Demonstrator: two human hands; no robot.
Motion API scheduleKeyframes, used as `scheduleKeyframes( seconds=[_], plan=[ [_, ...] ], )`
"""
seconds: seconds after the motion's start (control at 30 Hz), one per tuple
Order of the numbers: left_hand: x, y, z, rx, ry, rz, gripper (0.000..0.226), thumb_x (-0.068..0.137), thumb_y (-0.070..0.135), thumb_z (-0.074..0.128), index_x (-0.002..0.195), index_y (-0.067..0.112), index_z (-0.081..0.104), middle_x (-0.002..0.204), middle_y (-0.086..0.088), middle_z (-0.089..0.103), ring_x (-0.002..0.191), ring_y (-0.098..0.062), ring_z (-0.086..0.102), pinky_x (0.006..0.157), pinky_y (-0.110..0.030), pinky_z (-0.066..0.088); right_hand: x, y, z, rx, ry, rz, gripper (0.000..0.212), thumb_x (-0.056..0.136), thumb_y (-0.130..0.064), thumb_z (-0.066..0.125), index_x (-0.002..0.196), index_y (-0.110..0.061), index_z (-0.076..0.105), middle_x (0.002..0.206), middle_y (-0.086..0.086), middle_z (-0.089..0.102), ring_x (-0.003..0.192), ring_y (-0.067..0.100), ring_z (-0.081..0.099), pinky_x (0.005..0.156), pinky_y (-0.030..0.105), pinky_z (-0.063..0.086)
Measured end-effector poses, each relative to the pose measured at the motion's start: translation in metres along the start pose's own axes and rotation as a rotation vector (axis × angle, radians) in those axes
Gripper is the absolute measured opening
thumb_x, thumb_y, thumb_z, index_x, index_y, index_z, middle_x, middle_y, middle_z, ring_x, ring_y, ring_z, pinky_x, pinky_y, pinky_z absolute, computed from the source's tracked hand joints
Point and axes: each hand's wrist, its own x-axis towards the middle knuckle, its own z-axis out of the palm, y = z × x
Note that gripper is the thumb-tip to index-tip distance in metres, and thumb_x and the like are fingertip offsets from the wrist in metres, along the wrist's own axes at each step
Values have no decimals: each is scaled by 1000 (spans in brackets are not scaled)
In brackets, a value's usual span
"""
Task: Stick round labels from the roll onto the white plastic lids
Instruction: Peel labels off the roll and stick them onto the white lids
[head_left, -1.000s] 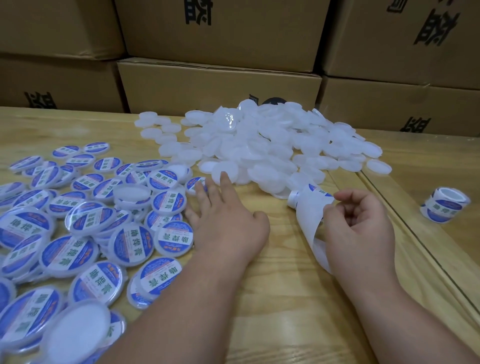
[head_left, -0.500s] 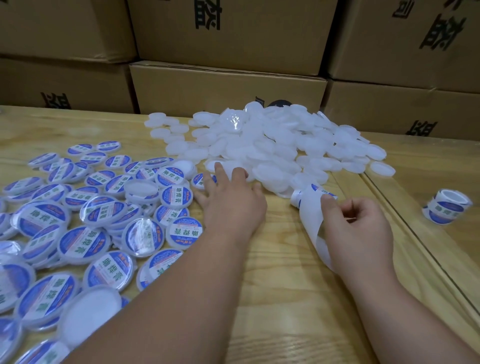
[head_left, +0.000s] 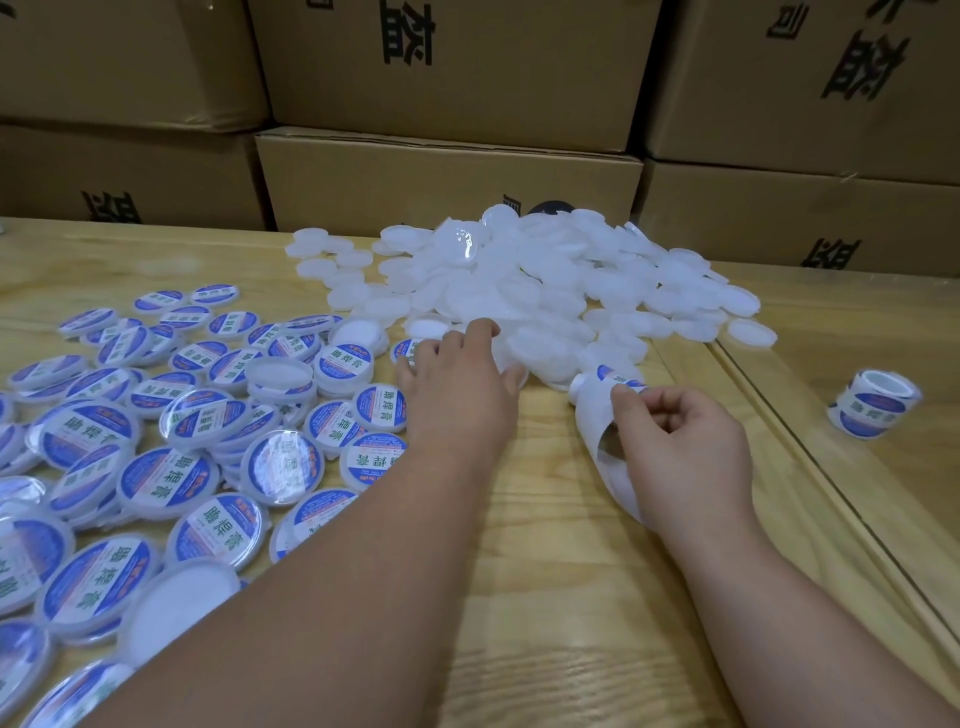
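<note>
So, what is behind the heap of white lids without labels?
Behind the heap of plain white lids stand stacked cardboard boxes with black print. A small dark round thing shows just over the heap; the lids hide most of it.

Both forearms stretch forward. The left hand (head_left: 460, 387) lies palm down, fingers spread and reaching ahead; the right hand (head_left: 685, 447) curls, thumb and forefinger pinched together.

Blank white plastic lids (head_left: 545, 296) lie heaped at center-back of the counter (head_left: 545, 597), round, translucent, overlapping, w/ a few loose singles at the left edge. Labelled lids (head_left: 171, 467) w/ blue-white round labels are spread at left, some stacked, a few flipped. Label roll (head_left: 605, 382) lies just in front of the heap, w/ its white backing strip (head_left: 597, 431) curling toward the camera. 2nd roll (head_left: 875, 410) sits upright far right, well apart.
</note>
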Motion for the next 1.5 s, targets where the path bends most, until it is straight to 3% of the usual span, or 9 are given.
scheduleKeyframes(
  seconds=[0.13, 0.3, 0.53, 0.7, 0.9, 1.1, 1.2, 1.33, 1.5],
  plan=[
    [-1, 2, -1, -32, 75, 67, 49, 91, 44, 66, 136, 33, 47, 125, 1, 59, 123, -27, 45, 105, -42, 31, 0, 1, 3, -65, -42, -11, 22, 86, -42, 70, 76, -23, 63, 57, -12, 58, 50, -1, 53, 55, 24, 37],
    [-12, 7, -15, -228, 26, 125, 43, 93, 19, 61, 135, 26, 51, 95, 5, 60, 105, -26, 50, 89, -38, 43, -1, 2, -1, -41, -64, -56, 19, 85, -19, 65, 72, -11, 54, 49, -13, 45, 46, 6, 42, 45, 15, 33],
    [-81, 16, -35, -593, -127, 149, 23, 80, 24, 62, 78, 46, 58, 80, 17, 63, 73, -2, 59, 63, -14, 45, -10, -1, -4, 17, -131, -122, 13, 80, -8, 62, 74, -11, 51, 51, -15, 46, 47, 5, 41, 45, 14, 34],
    [-82, 12, -43, -808, -89, -51, 26, 90, 26, 73, 106, 44, 62, 63, 17, 57, 62, -1, 57, 62, -11, 45, -13, -3, -4, -32, -218, -195, 17, 84, -11, 62, 79, -25, 55, 55, -20, 54, 49, 0, 48, 48, 8, 37],
    [-66, 11, -41, -881, -67, -67, 16, 93, 37, 70, 109, 38, 73, 103, 23, 73, 97, 13, 64, 81, -9, 49, -17, -3, -10, -88, -316, -235, 23, 88, -11, 59, 94, -34, 60, 61, -19, 62, 55, -3, 56, 53, 7, 39],
    [-55, 13, -31, -999, -81, -99, 7, 99, 31, 60, 99, 37, 58, 121, 29, 63, 110, 20, 55, 94, -12, 46, -14, 0, -12, -68, -274, -191, 21, 87, -26, 63, 72, -12, 59, 56, -12, 48, 52, 4, 43, 49, 13, 37],
    [-55, 14, -30, -1095, -156, -94, 12, 89, 37, 70, 95, 32, 61, 108, 18, 74, 100, 0, 70, 87, -34, 58, -16, -4, -12, 3, -328, -170, 8, 85, -20, 65, 79, -18, 61, 65, -6, 61, 58, 8, 53, 56, 21, 43],
    [-54, 14, -31, -1076, -114, -38, 15, 87, 22, 77, 86, 31, 65, 87, 23, 72, 85, 8, 67, 67, -6, 48, -19, -8, -14, -9, -415, -207, 14, 82, -19, 55, 91, -17, 64, 83, 7, 70, 75, 26, 63, 64, 37, 50],
    [-57, 16, -32, -996, -315, 84, 27, 84, 19, 79, 100, 37, 69, 97, 17, 74, 103, -3, 67, 86, -25, 53, -20, -9, -12, -72, -450, -252, 15, 78, -28, 50, 78, -16, 58, 62, 0, 53, 57, 8, 43, 50, 22, 35]
  ],
)
